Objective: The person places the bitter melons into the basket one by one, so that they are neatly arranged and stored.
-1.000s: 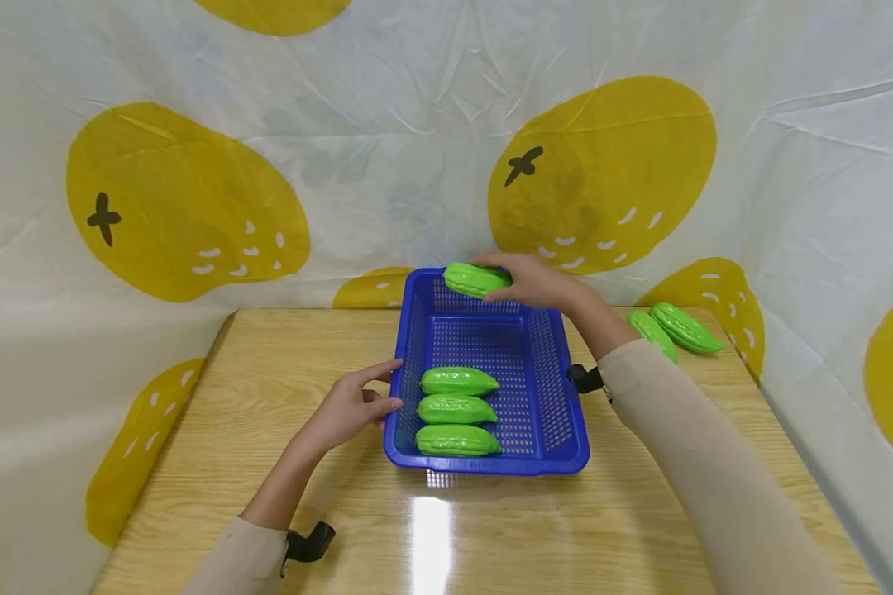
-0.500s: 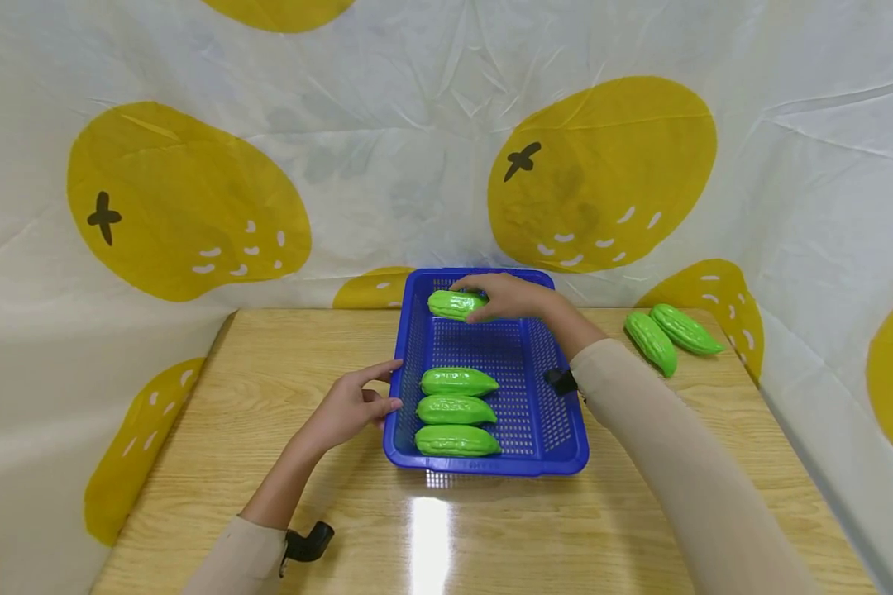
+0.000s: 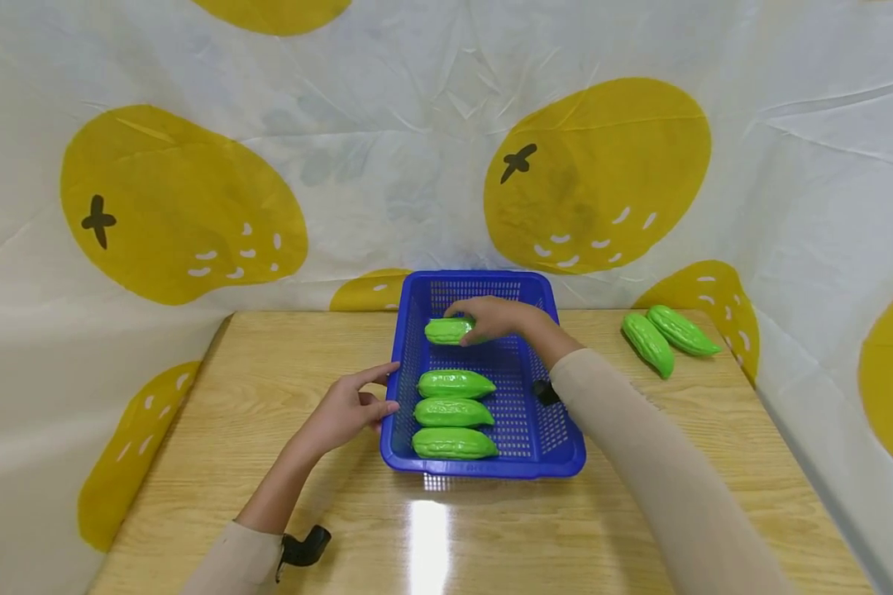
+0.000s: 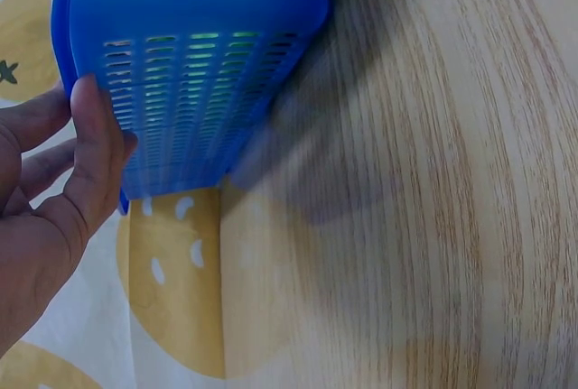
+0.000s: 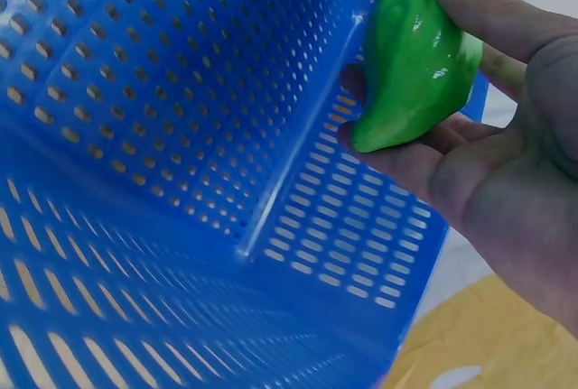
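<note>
A blue plastic basket (image 3: 484,469) stands on the table. My left hand (image 3: 350,409) holds its left rim; in the left wrist view, the fingers (image 4: 95,136) lie against the outer wall. Inside, toward the back, my right hand (image 3: 491,318) grips a green bitter melon (image 3: 442,331) across its body. The right wrist view shows this bitter melon (image 5: 420,64) between thumb and fingers, its pointed tip toward the palm side. Nearer the front of the basket lie three more bitter melons, the back one (image 3: 456,383), the middle one (image 3: 454,411) and the front one (image 3: 454,443), side by side.
Two bitter melons, one (image 3: 648,344) beside the other (image 3: 682,330), lie on the wooden table (image 3: 290,347) at the back right. A white cloth (image 3: 387,190) with yellow fruit prints hangs right behind the table.
My right hand has moved the gripped bitter melon left, down and toward me, from above the basket's back rim to inside it. My left hand stays at the rim.
</note>
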`<state>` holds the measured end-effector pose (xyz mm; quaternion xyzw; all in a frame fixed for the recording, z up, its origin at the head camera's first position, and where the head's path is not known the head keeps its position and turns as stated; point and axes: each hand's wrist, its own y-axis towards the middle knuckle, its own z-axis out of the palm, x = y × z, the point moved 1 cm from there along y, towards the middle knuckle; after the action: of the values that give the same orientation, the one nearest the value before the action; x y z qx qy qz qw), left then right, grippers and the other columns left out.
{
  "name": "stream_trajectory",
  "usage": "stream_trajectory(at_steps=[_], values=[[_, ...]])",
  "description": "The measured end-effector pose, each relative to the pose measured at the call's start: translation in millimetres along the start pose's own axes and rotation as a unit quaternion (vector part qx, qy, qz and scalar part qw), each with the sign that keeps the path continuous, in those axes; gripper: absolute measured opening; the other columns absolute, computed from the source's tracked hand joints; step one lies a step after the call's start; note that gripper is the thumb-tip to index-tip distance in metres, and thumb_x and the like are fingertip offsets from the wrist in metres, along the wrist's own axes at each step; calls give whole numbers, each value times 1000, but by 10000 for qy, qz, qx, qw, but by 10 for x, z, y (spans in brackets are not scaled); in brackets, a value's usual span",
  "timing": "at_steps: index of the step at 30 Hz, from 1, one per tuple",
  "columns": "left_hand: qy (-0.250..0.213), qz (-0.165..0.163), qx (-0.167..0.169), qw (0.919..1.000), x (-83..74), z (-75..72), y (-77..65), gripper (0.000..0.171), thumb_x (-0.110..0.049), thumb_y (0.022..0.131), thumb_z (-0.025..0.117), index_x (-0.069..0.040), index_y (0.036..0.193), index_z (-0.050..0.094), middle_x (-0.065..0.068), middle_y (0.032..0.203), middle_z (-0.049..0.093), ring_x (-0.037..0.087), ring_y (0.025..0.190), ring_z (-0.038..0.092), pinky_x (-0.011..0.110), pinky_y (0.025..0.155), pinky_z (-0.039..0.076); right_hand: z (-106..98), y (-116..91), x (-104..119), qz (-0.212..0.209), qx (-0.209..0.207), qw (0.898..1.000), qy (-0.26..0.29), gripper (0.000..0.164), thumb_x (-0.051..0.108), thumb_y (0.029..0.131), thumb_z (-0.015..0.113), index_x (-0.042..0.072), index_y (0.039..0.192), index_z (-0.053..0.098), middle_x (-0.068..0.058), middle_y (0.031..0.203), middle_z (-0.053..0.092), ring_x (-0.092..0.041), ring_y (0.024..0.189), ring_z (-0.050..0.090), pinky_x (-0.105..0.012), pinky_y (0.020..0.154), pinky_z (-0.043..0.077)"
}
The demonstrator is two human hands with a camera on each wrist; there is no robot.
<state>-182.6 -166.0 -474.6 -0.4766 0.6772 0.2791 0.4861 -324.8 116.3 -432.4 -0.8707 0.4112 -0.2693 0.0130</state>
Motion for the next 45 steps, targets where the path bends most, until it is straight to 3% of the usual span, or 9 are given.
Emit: stream_trajectory(at_steps=[16,23,32,45], values=[[-2,154,75,9999,32,5,-6,62,-5,97,71,-9,155,48,26,136,55,20,68,68,51,70,64,270,60,-47,95,377,9992,-46,54,24,99,71,16,149,54,-14,149,55,-33,137,51,-50,117,43],[34,133,63,9999,43,-3,-9,63,-6,98,71,-9,156,47,26,137,55,17,67,69,55,71,63,318,71,-54,43,401,9992,-32,54,25,100,70,14,150,53,-15,148,56,-34,136,53,-49,116,44],[-17,187,73,9998,44,10,14,62,-4,97,71,-9,155,48,27,136,55,19,67,68,51,69,64,351,60,-50,-7,415,9991,122,52,22,99,70,10,147,54,-16,143,59,-33,131,56,-47,114,47],[-33,157,54,9999,32,10,21,62,-4,97,71,-7,155,48,27,135,56,19,67,67,50,68,64,352,76,-92,-241,784,9964,193,53,24,101,69,10,149,54,-16,148,56,-35,137,52,-48,117,44]])
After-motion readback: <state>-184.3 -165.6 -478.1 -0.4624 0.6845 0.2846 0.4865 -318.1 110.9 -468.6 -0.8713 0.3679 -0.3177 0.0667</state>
